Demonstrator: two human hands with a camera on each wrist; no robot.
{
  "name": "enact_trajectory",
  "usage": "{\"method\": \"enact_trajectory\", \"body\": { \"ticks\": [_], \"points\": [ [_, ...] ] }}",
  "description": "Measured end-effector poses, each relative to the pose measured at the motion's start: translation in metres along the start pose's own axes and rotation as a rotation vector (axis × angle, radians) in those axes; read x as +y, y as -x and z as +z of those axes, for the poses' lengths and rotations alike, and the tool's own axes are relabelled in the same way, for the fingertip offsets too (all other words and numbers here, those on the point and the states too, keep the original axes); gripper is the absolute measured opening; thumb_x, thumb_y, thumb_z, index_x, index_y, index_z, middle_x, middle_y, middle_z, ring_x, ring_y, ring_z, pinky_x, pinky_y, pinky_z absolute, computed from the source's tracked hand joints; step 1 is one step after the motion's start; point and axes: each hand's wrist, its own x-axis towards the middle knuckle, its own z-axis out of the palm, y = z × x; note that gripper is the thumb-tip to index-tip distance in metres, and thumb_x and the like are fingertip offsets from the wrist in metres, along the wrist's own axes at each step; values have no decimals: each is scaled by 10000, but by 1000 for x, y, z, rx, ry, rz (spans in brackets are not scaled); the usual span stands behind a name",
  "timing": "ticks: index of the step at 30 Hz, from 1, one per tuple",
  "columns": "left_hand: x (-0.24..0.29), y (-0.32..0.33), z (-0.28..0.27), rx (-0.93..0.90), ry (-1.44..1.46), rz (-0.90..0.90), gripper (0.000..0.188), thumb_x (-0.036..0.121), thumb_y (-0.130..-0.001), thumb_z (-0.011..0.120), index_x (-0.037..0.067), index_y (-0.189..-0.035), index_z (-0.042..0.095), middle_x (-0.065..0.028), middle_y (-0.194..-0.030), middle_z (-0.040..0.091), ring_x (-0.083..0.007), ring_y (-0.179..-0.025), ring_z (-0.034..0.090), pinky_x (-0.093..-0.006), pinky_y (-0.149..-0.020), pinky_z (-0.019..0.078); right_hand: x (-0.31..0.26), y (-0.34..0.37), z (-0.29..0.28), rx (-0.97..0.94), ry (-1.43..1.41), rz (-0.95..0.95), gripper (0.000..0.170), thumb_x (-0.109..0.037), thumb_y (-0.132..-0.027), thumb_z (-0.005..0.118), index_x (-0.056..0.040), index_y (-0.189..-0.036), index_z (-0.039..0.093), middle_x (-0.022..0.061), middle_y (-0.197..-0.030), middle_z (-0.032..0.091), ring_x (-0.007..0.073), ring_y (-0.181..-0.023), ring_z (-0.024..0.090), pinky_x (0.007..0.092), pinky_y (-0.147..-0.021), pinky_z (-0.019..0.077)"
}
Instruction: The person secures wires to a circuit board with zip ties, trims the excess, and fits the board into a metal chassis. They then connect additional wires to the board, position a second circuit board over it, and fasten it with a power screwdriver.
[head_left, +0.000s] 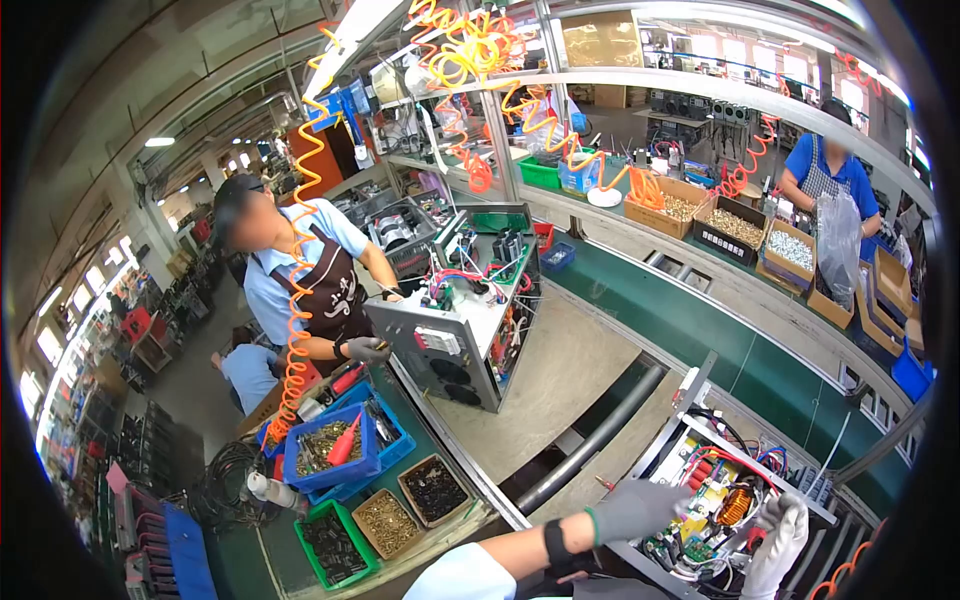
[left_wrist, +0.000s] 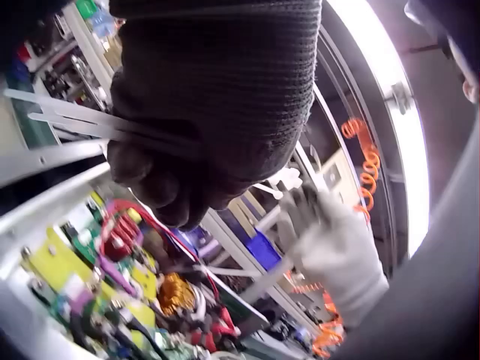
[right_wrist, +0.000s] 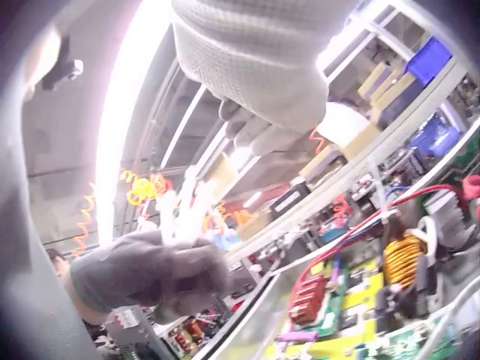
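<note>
My left hand, in a grey glove, is held over the left side of an open metal-cased unit. Its curled fingers grip several white cable ties, whose tails stick out on one side in the left wrist view; their white heads show on the other. My right hand, in a pale glove with grey fingers, is over the unit's right side, fingers loosely bent, with nothing seen in it. Inside the unit are a copper-wound coil, red coils, red wires and green circuit boards.
Bins of screws and a blue tray stand at the left. A person handles another open unit on the line. Behind the green conveyor, another person stands by cardboard boxes. Orange coiled hoses hang overhead.
</note>
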Motion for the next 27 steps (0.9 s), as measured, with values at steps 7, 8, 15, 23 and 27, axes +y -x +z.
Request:
{"method": "enact_trajectory", "body": {
  "ticks": [7,8,15,23,27],
  "points": [
    [24,-23,51,-134,-164,298,231,102,-820,560,76,-1045,605,-134,-862,661,-371,-750,651,-461,-648,521,16,2,65,-234,424,-140,132,-52,-908,540,5,-945,653,42,-851,641,153,-767,612,293,-721,486],
    [21,-6,39,78,42,279,260,114,-814,591,102,-1073,584,-136,-876,638,-364,-744,643,-464,-637,516,36,-7,47,-104,307,-58,148,-5,-890,519,15,-952,653,51,-840,641,147,-769,609,296,-710,483],
    [28,26,1,432,12,249,463,21,-777,568,125,-1228,552,-140,-873,651,-350,-802,645,-451,-662,502,-7,-3,17,-630,957,-397,329,-5,-776,664,-50,-1099,711,200,-944,693,279,-849,670,355,-808,501],
    [8,12,31,-53,308,314,280,323,-947,544,103,-1090,640,-133,-1034,667,-325,-965,624,-410,-856,485,-3,7,4,-414,1064,-800,108,-105,-693,688,-84,-800,685,88,-587,560,296,-540,562,395,-509,411],
    [0,4,46,-5,392,233,267,293,-907,625,124,-1108,672,-103,-1017,692,-248,-947,655,-367,-832,507,-9,10,-5,-490,1138,-697,249,-114,-708,661,-88,-953,695,73,-715,613,290,-682,604,433,-611,448]
  ]
}}
